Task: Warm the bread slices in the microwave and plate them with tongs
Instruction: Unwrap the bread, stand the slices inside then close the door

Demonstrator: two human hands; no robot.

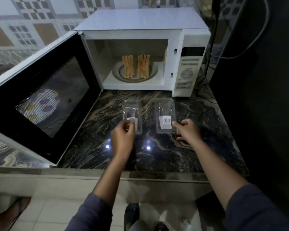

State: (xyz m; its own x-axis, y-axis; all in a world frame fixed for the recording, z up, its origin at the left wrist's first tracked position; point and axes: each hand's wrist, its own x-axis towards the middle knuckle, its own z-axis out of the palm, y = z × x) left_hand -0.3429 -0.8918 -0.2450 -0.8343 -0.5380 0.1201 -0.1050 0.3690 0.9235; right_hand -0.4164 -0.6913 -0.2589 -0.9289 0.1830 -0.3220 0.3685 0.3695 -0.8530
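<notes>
left grip (123, 135) loosely curled, empty, over clear pack (132, 112), right grip (187, 130) alike beside second pack (164, 112), arms outstretched

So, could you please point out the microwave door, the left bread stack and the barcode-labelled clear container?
microwave door (45, 97): head view, on its mesh window.
left bread stack (128, 66): head view, middle of the upright slices.
barcode-labelled clear container (165, 108): head view, clear part above the label.

Blue-grey long sleeves (250, 209), dark shoes (132, 212)
</notes>
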